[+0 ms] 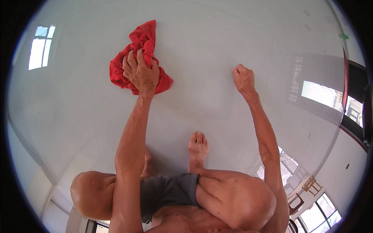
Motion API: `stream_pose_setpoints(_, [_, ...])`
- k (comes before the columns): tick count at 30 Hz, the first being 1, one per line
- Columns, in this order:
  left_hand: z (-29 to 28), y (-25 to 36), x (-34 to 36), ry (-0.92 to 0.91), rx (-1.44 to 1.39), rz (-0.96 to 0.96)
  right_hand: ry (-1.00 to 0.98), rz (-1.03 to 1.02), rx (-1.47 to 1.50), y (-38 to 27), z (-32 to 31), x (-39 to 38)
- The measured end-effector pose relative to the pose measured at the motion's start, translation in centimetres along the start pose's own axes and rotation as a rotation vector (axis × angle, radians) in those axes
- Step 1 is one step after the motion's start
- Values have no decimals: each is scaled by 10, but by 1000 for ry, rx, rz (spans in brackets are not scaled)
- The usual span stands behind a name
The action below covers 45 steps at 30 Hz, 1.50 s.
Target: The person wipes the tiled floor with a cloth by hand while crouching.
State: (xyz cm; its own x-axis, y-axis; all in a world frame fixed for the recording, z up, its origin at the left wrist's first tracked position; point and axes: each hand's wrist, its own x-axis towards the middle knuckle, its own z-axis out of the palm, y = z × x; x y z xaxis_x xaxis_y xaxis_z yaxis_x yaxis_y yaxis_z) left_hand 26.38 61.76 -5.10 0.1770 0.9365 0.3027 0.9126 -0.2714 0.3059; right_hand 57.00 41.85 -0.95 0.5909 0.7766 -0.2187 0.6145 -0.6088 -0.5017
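Observation:
A bunched red cloth (121,76) lies on the glossy pale floor, in the upper left of the head view. My left hand (142,73) presses down on it, fingers bent and gripping its folds. One pointed corner of the cloth sticks out beyond my fingers, and another spreads out to the right of my wrist. Off to the right, my right hand (244,78) is closed in a fist against the floor, apart from the cloth. No object shows in that fist.
My bare foot (198,149) stands on the floor (202,58) between my arms; my bent knees are in front. A dark-framed doorway (355,77) is at the right, with a small green thing (344,37) above it. A wooden chair (311,185) stands lower right.

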Motion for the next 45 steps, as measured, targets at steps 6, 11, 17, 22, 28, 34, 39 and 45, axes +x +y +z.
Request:
stream_pose_setpoints(6, [0, 1, -1, -5, 0, 8, 30, 20, 14, 4, 0, 6])
stream_pose_setpoints(11, [-1, 3, -2, -9, 3, 0, -4, 46, 90, 13, 2, 5])
stream_pose_setpoints(17, [0, 2, -2, -5, 19, 3, -120, 223, 237, -3, -3, 2])
stream_pose_setpoints(22, [-1, 2, -1, 10, 10, -4, -60, 280, 268, -11, -3, -1])
stream_pose_setpoints(28, [0, 3, 0, 33, 2, 12, -93, 346, 473, -20, -7, -2])
stream_pose_setpoints(34, [1, 2, -2, 41, -23, 30, -123, 389, 528, -17, -11, -3])
stream_pose_setpoints(39, [-2, 4, -3, 36, 5, 1, -80, 323, 536, -19, -6, -4])
stream_pose_setpoints(45, [-1, 6, -3, 32, -5, 10, -153, 460, 562, -17, -15, -1])
